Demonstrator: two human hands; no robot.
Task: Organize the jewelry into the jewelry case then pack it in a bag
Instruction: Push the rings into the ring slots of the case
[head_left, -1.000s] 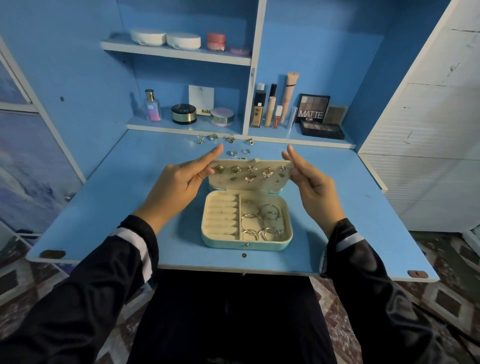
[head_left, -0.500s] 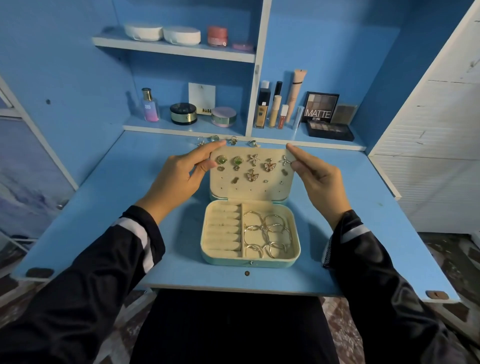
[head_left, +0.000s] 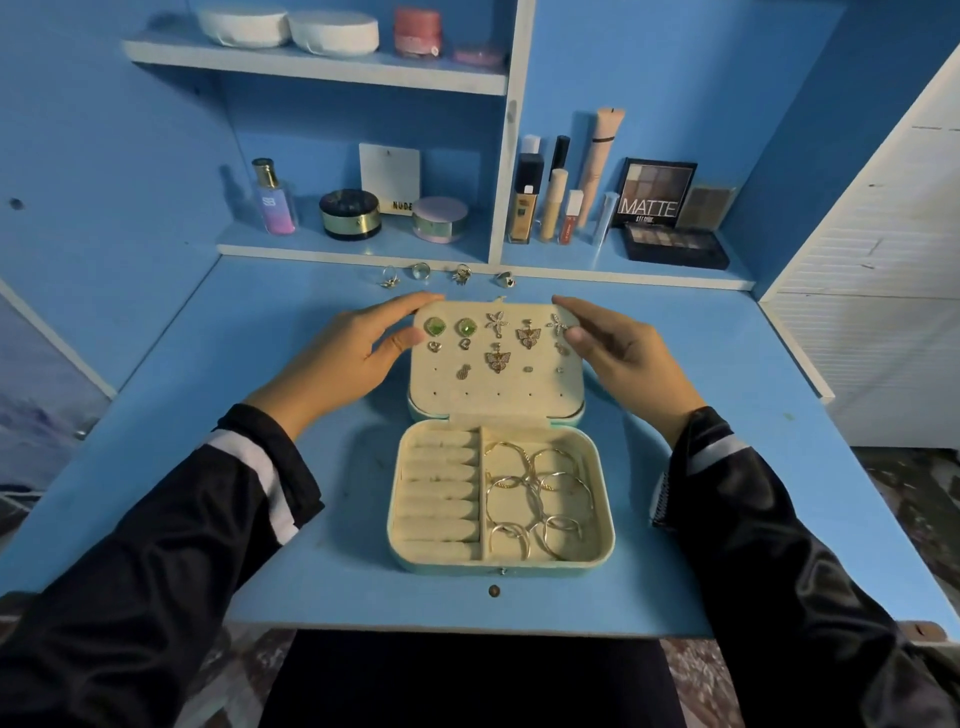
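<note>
Jewelry case (head_left: 501, 570) sat open on the blue bench (head_left: 249, 374), near the front edge, between both sleeves. Lid (head_left: 493, 395) was swung back away from the person, hinge side against the base. Couldn't tell if its back touched the bench.

Left hand (head_left: 353, 353) pinched the lid's top-left corner, thumb on the cream inner face and fingers over the top edge. Right hand (head_left: 623, 353) gripped the top-right corner the same way.

The lid's inner face carried earrings: two green studs (head_left: 435, 327) top left, butterfly drops (head_left: 497, 359) in the middle, smaller studs around them.

In the base, ring rolls (head_left: 441, 493) filled the left compartment and metal hoops (head_left: 540, 493) lay piled in the right one, overlapping.

Four rings (head_left: 421, 271) lay in a row on the bench just behind the lid, apart from the case. The shelf (head_left: 363, 248) behind held a perfume bottle (head_left: 274, 197), jars, tubes and a MATTE palette (head_left: 652, 193).
</note>
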